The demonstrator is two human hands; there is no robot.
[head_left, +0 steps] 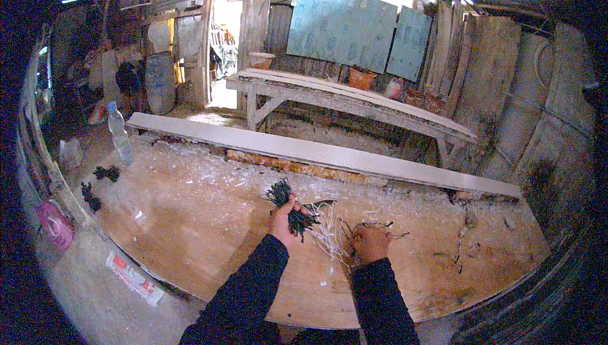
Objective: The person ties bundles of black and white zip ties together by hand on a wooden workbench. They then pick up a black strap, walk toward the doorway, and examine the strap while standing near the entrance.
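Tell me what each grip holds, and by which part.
Left grip: a dark cord bundle, around its middle, ends sticking out both sides. Right grip: thin dark strands seem pinched; which part can't be told.

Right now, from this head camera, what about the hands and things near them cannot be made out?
Head view: the middle of the dark strand bundle, covered by the left hand.
Head view: what lies inside the right hand, hidden by the hand itself.
Head view: the number of white strands, too thin and tangled to count.
Head view: upper parts of the dark sleeves, cut off by the lower edge.
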